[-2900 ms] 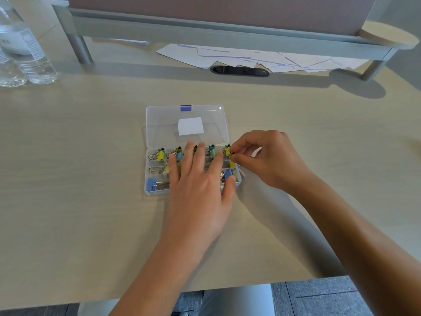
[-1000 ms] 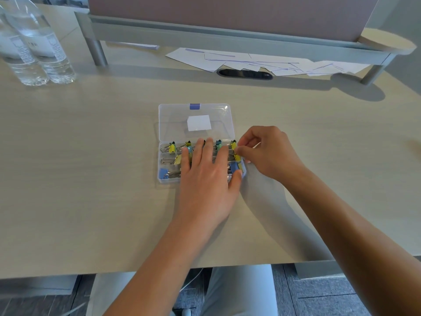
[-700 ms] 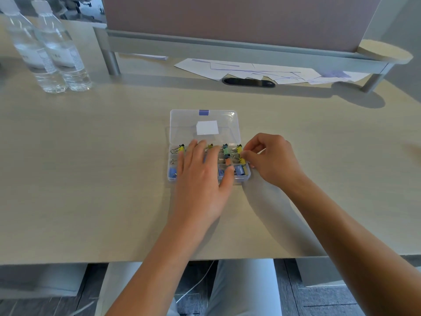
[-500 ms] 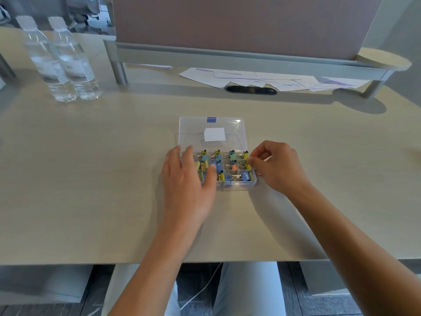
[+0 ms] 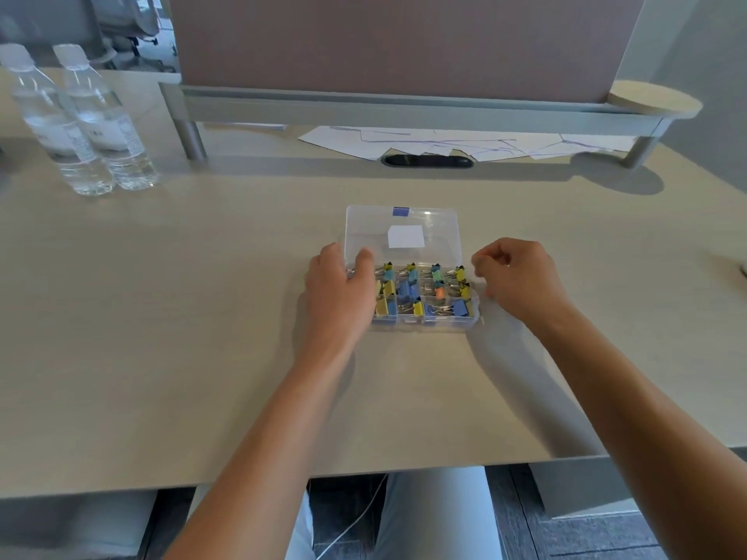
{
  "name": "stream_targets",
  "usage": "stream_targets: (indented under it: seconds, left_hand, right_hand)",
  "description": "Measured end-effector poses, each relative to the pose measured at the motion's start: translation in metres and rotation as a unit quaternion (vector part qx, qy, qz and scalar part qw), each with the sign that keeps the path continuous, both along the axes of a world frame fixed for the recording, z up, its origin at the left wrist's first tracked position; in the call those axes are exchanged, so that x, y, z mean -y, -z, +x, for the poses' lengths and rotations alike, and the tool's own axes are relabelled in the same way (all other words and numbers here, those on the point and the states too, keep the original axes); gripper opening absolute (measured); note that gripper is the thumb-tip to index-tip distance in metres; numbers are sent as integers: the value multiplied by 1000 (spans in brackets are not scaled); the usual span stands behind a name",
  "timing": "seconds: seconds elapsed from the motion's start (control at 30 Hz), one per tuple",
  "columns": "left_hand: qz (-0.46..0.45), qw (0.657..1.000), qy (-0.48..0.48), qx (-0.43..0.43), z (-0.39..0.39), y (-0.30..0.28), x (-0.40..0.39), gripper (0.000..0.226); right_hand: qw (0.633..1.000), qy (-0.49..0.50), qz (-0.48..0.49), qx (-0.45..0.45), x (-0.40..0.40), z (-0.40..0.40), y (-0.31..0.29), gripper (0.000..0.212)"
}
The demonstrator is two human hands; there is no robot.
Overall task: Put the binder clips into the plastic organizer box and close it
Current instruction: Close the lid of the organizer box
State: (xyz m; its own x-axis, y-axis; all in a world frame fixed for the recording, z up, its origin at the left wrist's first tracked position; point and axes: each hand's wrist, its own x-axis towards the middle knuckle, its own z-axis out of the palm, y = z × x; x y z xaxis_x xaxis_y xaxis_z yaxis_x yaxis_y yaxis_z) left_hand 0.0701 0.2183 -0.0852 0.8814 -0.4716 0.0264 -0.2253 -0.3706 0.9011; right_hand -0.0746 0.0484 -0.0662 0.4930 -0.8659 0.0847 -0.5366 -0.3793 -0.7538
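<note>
Forearms come in from 6 o'clock, and both hands sit either side of the plastic organizer box [image 5: 424, 323] in the middle of the desk [image 5: 161, 317]. Left hand [image 5: 339, 293] is right up against the box's 9 o'clock edge, thumb curled over the near corner of the lid [image 5: 376, 236], so it looks like it's got a hold on the lid edge, though the other fingers are hidden behind the plastic. Right hand [image 5: 513, 278] is just beside the 3 o'clock edge, fingers loosely curled with nothing in them as far as I can tell, maybe brushing the box wall, can't say for sure.

Binder clips [image 5: 424, 293] look all in already, yellow, blue, teal and one orange, spread over the compartments of the near half. Lid is flipped open and lies away from the person toward 12 o'clock, hinge line running 9 to 3, blue latch [image 5: 400, 211] on the far edge. So I'd guess closing means swinging that far edge back toward 6 o'clock over the clips. Left hand is nearer and already on it. Only catch I can see is a clip handle sticking up and blocking the lid.

Farther out: two water bottles [image 5: 81, 123] at about 10 o'clock, a cable slot [image 5: 426, 160] and loose papers [image 5: 465, 145] at 12 under the raised shelf [image 5: 404, 111]. Nothing's in the lid's path.
</note>
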Motion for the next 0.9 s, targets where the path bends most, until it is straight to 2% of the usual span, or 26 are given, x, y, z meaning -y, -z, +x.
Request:
stream_targets:
  seconds: [0.17,0.27,0.37,0.53,0.7,0.8,0.83,0.9]
  left_hand:
    - [-33,997,-33,-66,17,-6,22,31]
    - [-51,994,-43,-87,23,-7,28,36]
    - [-67,988,-68,-119,25,-4,32,53]
    - [-76,981,-81,-160,21,3,41,72]
    - [-95,982,-79,-140,-3,-18,38,60]
    - [-91,984,-77,-130,-8,-20,35,69]
    - [-84,986,-69,-130,-7,-20,33,70]
    - [-85,986,-54,-131,-5,-19,31,54]
  right_hand:
    - [982,15,175,62,17,19,-4,16]
    - [974,5,214,79,18,26,-6,22]
    - [975,1,200,93,14,24,-8,22]
    - [981,7,157,115,13,14,-7,34]
    - [974,13,170,148,11,2,-10,50]
    - [974,17,177,137,9,-5,-9,63]
    - [977,13,169,128,7,-8,-8,62]
    - [982,2,148,121,3,-14,-7,48]
